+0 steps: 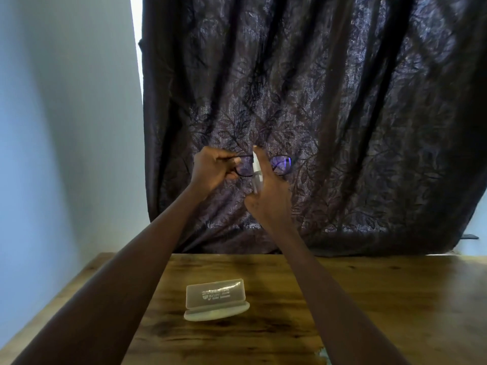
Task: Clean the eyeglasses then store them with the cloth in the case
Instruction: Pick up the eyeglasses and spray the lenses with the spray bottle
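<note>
Dark-framed eyeglasses with purple-tinted lenses are held up in front of the curtain. My left hand pinches their left side, thumb and fingers around the frame. My right hand grips a small clear spray bottle with a white top, upright right in front of the left lens, its forefinger on the top. A translucent eyeglass case stands open on the wooden table below, lid upright. A pale corner of what may be the cloth shows at the bottom edge beside my right forearm.
A dark leaf-patterned curtain hangs behind the table. A pale wall stands on the left. Both forearms stretch over the table's front half, either side of the case.
</note>
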